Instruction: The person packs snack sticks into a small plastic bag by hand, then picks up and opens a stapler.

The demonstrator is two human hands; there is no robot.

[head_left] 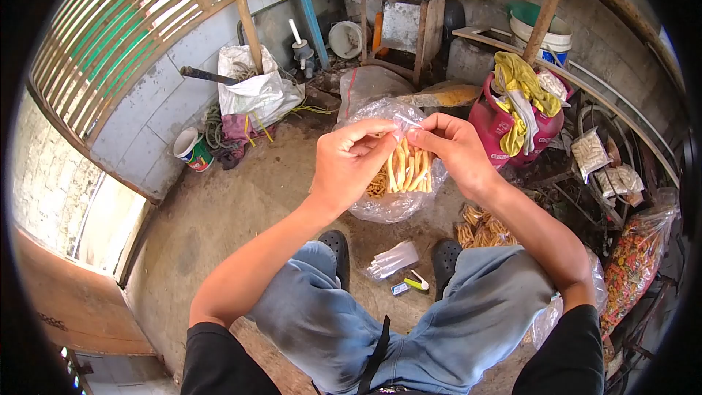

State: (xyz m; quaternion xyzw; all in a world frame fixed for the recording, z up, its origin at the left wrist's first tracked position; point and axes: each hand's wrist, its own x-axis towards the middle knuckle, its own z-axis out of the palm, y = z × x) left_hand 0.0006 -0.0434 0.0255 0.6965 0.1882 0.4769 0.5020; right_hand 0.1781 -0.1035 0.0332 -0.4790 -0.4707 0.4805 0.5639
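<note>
Snack bag by its top
My left grip and right grip pinch tight; even tension should keep it flat.

No text readable, lettering on pink cylinder too small, bucket label blurred

The left grip and right grip pinch 1 clear bag of yellow sticks.

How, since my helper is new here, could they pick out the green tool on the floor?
Find the floor between the two dark shoes. Near the right shoe, beside a blue-and-white item and plastic bags, lies the green tool. Its bright green sets it apart.
</note>
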